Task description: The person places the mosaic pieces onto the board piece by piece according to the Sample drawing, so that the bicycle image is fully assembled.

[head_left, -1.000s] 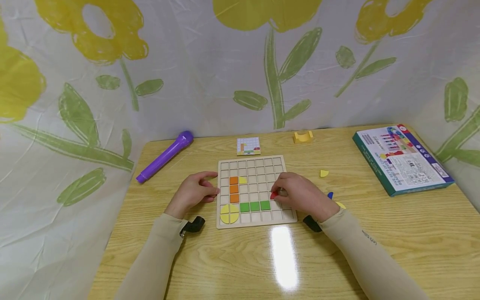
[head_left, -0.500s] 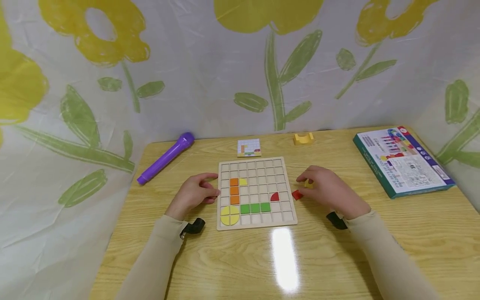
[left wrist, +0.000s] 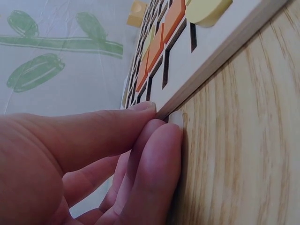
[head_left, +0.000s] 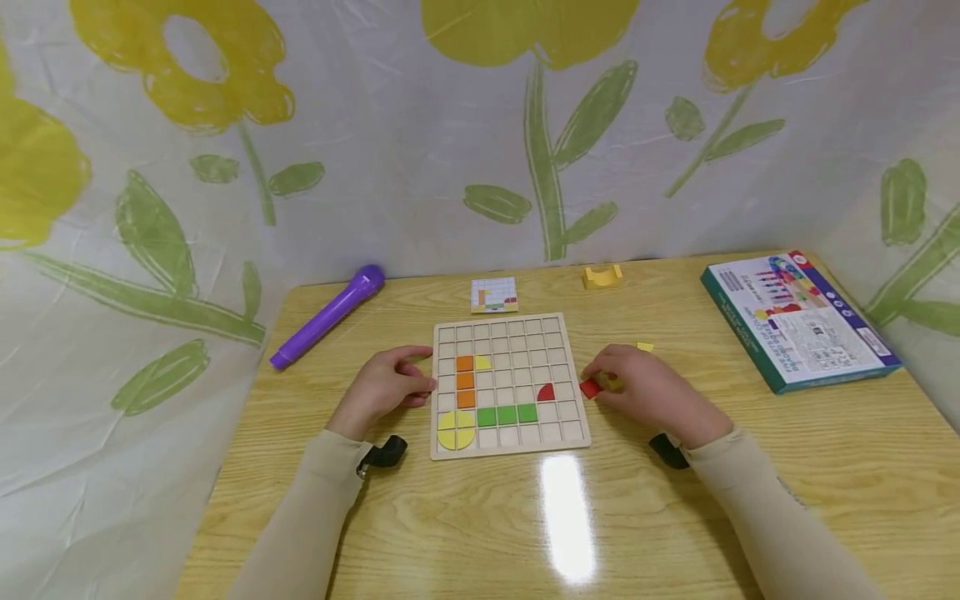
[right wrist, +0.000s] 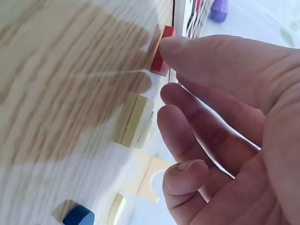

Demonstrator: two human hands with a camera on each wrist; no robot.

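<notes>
A wooden grid board [head_left: 525,375] holds orange squares [head_left: 466,381], green squares [head_left: 507,414], several yellow quarter pieces [head_left: 457,430] and a red quarter piece [head_left: 547,392]. At the board's left edge, my left hand [head_left: 382,390] touches the frame with thumb and fingertips, the fingers relaxed. Right of the board, my right hand [head_left: 656,392] pinches a small red piece [head_left: 590,388] low at the table; in the right wrist view the thumb lies on this red piece [right wrist: 161,58], and the index fingertip is hidden. Yellow pieces [right wrist: 135,119] lie beside the fingers.
A pattern card [head_left: 494,295] lies behind the board. A purple microphone-shaped toy [head_left: 327,317] is at the back left, a yellow holder [head_left: 603,277] at the back, and a flat box [head_left: 798,319] at the right. A blue piece [right wrist: 79,215] lies near the yellow ones.
My right hand has let go of the red quarter piece on the board and moved right, off the board, to another red piece. My left hand stays at the board's edge.
</notes>
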